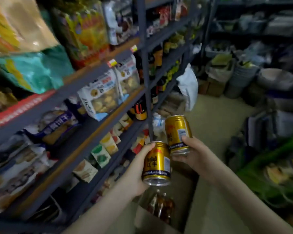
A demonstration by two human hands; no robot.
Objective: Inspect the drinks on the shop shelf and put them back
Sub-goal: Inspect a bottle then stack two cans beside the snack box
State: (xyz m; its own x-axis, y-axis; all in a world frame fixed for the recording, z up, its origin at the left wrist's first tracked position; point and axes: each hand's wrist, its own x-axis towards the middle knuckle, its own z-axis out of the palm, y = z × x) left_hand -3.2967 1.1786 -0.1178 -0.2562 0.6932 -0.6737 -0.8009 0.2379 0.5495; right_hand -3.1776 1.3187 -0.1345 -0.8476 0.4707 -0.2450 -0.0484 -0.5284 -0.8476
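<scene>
Two gold drink cans with red lettering and a dark blue band are held in front of the shelves. My left hand [135, 168] grips the nearer gold can [156, 163] from its left side, thumb over the top edge. My right hand [191, 152] grips the farther gold can [177, 132] round its lower half, holding it higher and tilted slightly right. The two cans nearly touch. Both are held in the aisle, off the grey metal shelf [98, 130] on my left.
The shelf rack holds snack bags, biscuit packs [101, 97], small drink cartons [107, 146] and dark bottles [139, 110]. An open cardboard box with bottles [161, 205] sits below my hands. A white sack [189, 85], baskets and a green crate [277, 171] line the pale floor.
</scene>
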